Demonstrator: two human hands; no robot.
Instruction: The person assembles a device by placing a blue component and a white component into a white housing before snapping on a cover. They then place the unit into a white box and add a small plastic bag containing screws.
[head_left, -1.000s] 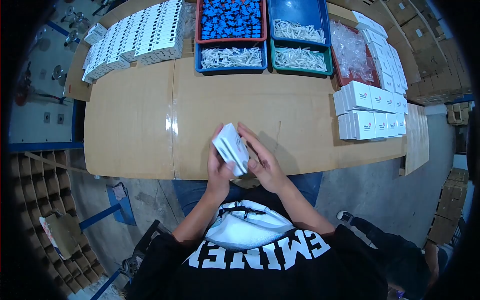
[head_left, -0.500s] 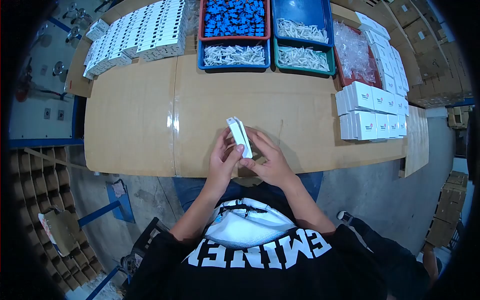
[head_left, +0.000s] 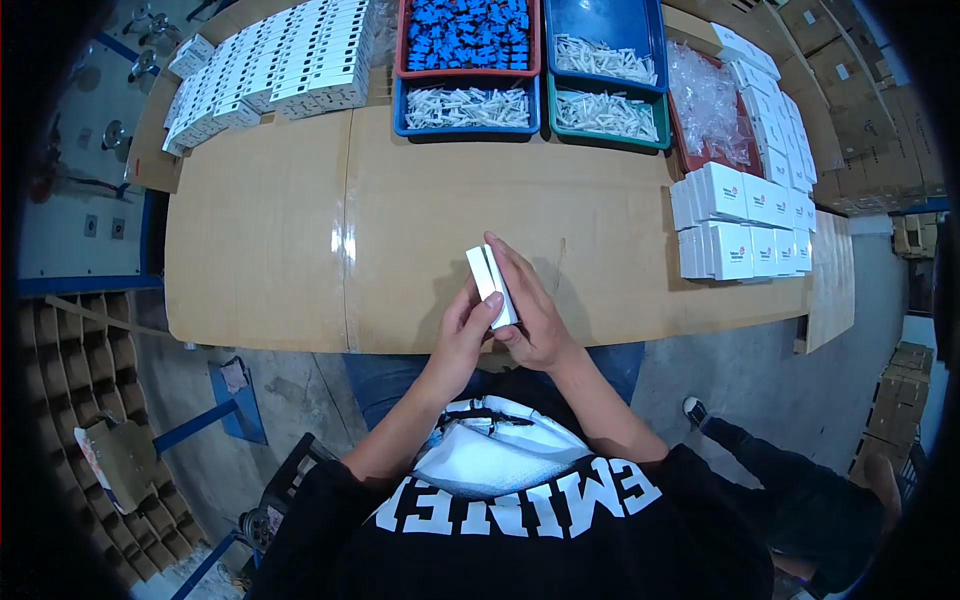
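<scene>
**Slim white box, clamped on edge between both hands**

Here's how we're sitting. We've got one small flat white cardboard box (head_left: 491, 282) up on its narrow edge, just above the near edge of the tan wooden tabletop (head_left: 300, 230), roughly in the middle of it. Its long axis runs away from us, leaning a bit to the left at the far end, and the thin side faces the camera.

Our right hand (head_left: 535, 318) lies flat along the box's right face. Its fingers (head_left: 512, 268) are pressed together and reach almost to the far end. Our left hand (head_left: 464, 335) comes in from the near left with the thumb pushed against the box's near end; we can't make out the rest of its fingers. So the box is sandwiched, with the right hand covering more of it.

Nothing else is touched:
- stacks of white printed cartons (head_left: 745, 225), well off to the right
- rows of white boxes (head_left: 270, 70), far left
- a red tray of blue parts (head_left: 468, 35) at the far edge
- a blue tray of white plastic pieces (head_left: 465, 108), just in front of the red one
</scene>
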